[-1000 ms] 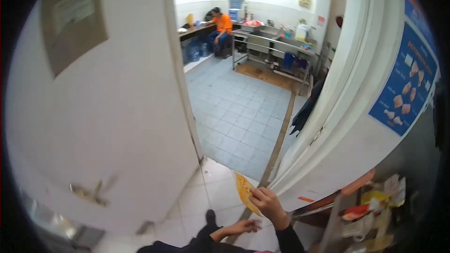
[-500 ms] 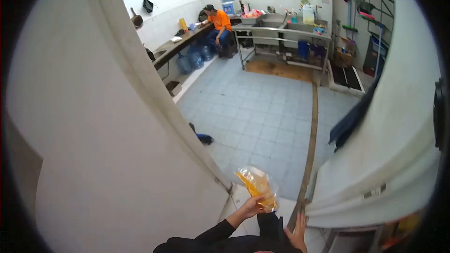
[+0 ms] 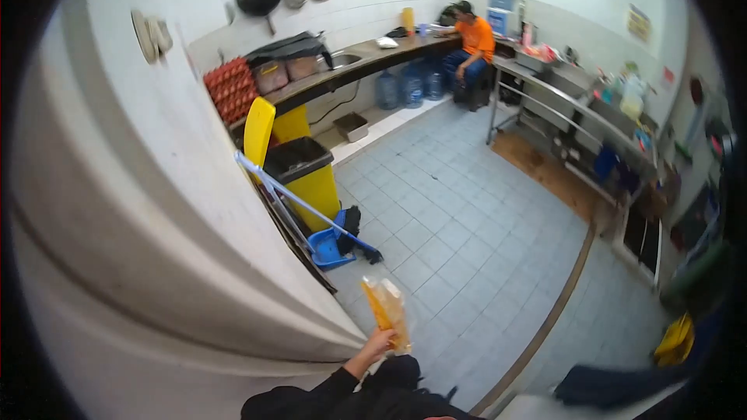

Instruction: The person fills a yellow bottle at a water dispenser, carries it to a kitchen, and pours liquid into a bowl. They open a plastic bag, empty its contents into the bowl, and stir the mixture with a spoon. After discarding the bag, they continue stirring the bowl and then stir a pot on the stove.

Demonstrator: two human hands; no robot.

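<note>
My left hand [image 3: 380, 342] is closed around the lower end of a clear plastic bag [image 3: 395, 313]. Something yellow-orange lies along the bag's left side; what it is I cannot make out. The bag is held out in front of my body, over the tiled floor [image 3: 436, 257]. My right hand is out of the picture.
Left of me, by the wall, are a yellow bin [image 3: 311, 187], a blue dustpan [image 3: 328, 249] and a long-handled broom [image 3: 311, 210]. A person in orange [image 3: 475, 35] sits at the long counter [image 3: 358, 70]. A steel sink table [image 3: 560, 97] stands at the right.
My view has swung left and moved through the doorway, bringing the bin, dustpan and egg trays into sight. My left hand still holds the bag; my right hand has left the view.
</note>
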